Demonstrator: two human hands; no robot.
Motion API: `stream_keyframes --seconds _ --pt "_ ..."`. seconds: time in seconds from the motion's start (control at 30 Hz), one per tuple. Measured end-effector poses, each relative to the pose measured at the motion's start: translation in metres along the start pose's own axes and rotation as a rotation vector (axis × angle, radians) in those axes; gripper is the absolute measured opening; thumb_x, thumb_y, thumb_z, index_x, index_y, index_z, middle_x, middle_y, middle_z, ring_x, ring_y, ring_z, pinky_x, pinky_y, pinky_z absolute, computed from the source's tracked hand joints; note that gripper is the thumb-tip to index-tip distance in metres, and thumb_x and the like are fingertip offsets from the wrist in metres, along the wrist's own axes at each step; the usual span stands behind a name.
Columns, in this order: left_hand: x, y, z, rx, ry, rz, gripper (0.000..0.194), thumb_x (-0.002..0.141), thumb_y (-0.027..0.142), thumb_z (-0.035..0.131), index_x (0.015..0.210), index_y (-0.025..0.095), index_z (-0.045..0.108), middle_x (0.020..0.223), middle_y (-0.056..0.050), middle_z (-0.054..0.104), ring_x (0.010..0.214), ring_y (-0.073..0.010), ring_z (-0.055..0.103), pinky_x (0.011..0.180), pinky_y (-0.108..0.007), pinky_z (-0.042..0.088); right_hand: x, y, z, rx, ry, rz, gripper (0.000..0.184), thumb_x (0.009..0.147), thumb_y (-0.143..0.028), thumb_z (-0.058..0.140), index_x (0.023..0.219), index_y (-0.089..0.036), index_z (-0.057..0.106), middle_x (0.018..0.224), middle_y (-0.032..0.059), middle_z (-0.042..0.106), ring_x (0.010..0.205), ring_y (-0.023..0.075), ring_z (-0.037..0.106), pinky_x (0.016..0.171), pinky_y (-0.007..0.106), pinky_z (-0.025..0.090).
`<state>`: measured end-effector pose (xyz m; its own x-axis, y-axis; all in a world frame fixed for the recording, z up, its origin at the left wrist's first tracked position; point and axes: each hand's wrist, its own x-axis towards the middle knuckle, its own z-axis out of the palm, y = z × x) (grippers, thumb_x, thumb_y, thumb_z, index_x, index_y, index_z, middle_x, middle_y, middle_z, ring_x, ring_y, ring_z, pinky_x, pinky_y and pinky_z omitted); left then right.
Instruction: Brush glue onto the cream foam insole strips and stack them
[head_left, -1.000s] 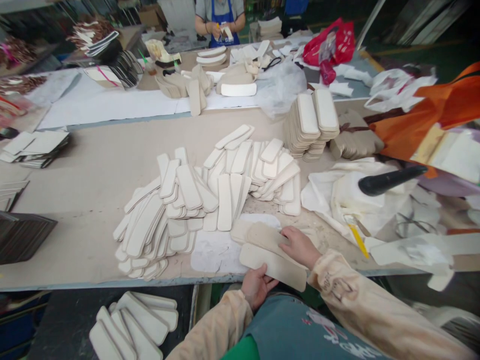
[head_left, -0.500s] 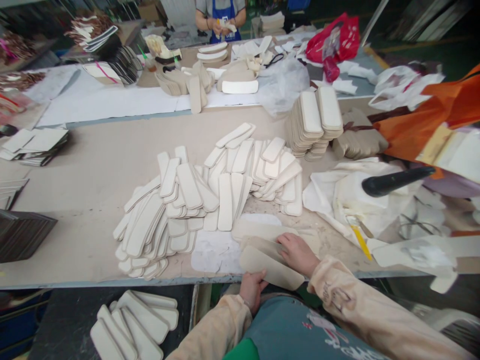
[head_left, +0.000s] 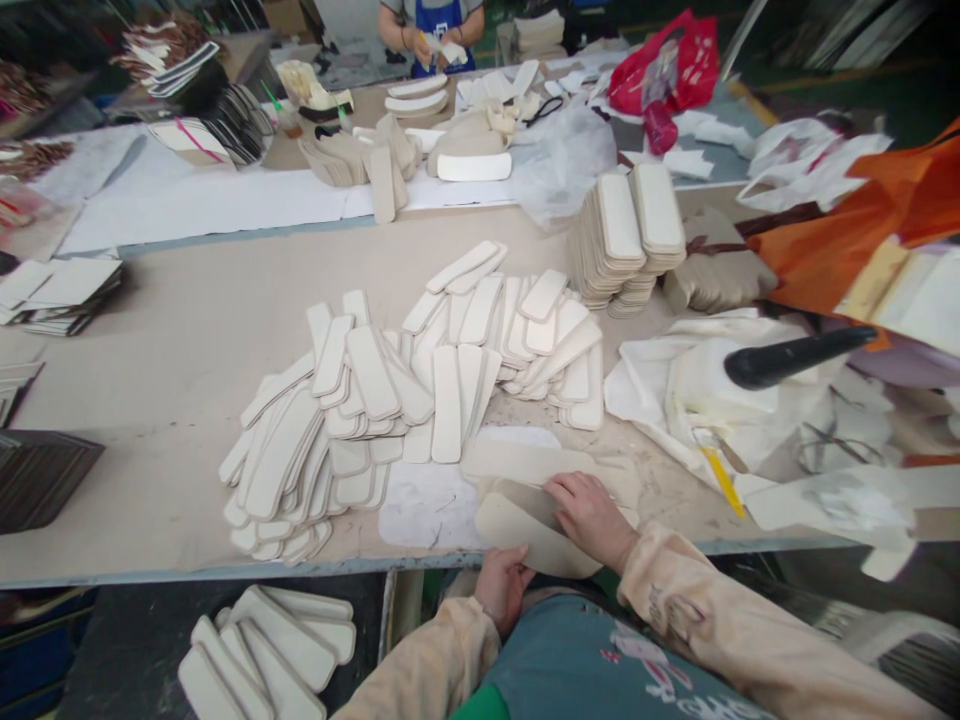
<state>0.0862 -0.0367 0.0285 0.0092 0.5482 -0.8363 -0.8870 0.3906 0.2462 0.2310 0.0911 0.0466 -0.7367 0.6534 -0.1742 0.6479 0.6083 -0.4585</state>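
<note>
The left hand [head_left: 502,588], thumb and fingers pinched, holds the near side of a smooth, round-cornered beige panel [head_left: 522,533] at the tan tabletop [head_left: 161,400]'s front edge. The right hand [head_left: 591,513], fingers partly curled, touches the panel's far side, grip hidden. Farther left, overlapping round-ended strips [head_left: 373,372] form a pile.

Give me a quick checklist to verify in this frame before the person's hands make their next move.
1. Left hand on the pale piece: ok, at its near edge.
2. Right hand grip: cannot tell, the fingertips are partly hidden.
3. Yellow-handled tool apart from both hands: ok, it lies off to the right.
4. Loose pile squared up: not ok, its pieces lie fanned at mixed angles.
5. Two tall stacks upright: ok, side by side beyond the pile.
</note>
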Motion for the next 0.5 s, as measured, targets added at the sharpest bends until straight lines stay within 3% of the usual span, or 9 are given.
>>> stream_keyframes --seconds 0.13,0.33,0.5 --pt "-0.001 0.000 -0.002 0.001 0.002 -0.004 0.045 0.061 0.015 0.074 0.106 0.014 0.066 0.089 -0.008 0.074 0.097 -0.0257 0.066 0.094 -0.040 0.048 -0.002 -0.003 0.004 0.020 -0.013 -0.026 0.027 0.080 -0.006 0.049 0.102 -0.017 0.060 0.097 0.0089 0.061 0.097 0.0240 0.050 0.087 0.038 0.036" --pt "0.000 0.000 -0.003 -0.011 0.000 0.000 0.050 0.058 0.015 0.073 0.107 0.015 0.065 0.096 -0.010 0.073 0.100 -0.0271 0.065 0.093 -0.041 0.048 -0.007 -0.007 0.018 0.060 -0.089 -0.077 0.036 0.084 -0.007 0.046 0.116 -0.019 0.058 0.096 0.0072 0.064 0.092 0.0203 0.055 0.083 0.032 0.042" --pt "-0.008 0.004 -0.005 -0.032 -0.019 -0.047 0.053 0.063 0.015 0.070 0.115 0.016 0.060 0.102 -0.011 0.071 0.099 -0.0276 0.065 0.090 -0.044 0.050 -0.008 -0.010 0.016 0.091 -0.134 -0.019 0.025 0.088 -0.011 0.046 0.104 -0.019 0.063 0.085 0.0065 0.065 0.081 0.0196 0.060 0.070 0.028 0.046"
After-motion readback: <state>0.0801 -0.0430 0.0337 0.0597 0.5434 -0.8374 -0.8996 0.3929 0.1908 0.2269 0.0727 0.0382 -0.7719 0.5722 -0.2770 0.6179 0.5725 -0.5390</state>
